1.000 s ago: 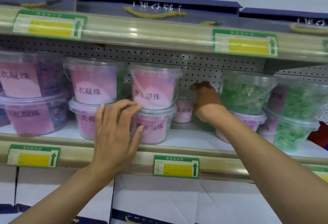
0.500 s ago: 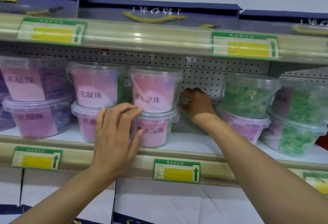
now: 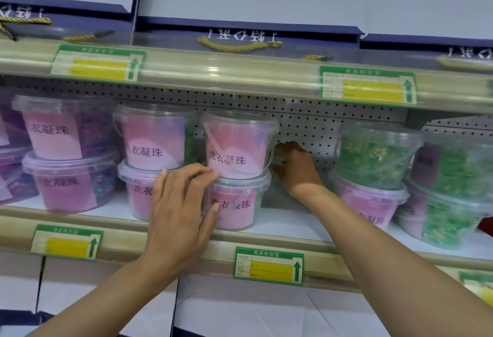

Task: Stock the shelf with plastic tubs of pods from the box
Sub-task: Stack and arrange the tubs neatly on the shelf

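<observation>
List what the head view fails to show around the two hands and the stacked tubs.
- Right hand: its fingertips, hidden behind the upper pink tub; grip unclear.
- Lower pink tub: its left side, covered by the left hand.
- The supply box: out of frame.
- Price tag: print too small.

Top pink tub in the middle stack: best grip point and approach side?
Take the top pink tub by its body just under the lid rim, one hand on each side, coming from the front. It stands upright on the lower tub, its walls taper downward and the rim juts out, so it likely stops slip. The upper shelf sits close above, ruling out a top grab.
</observation>
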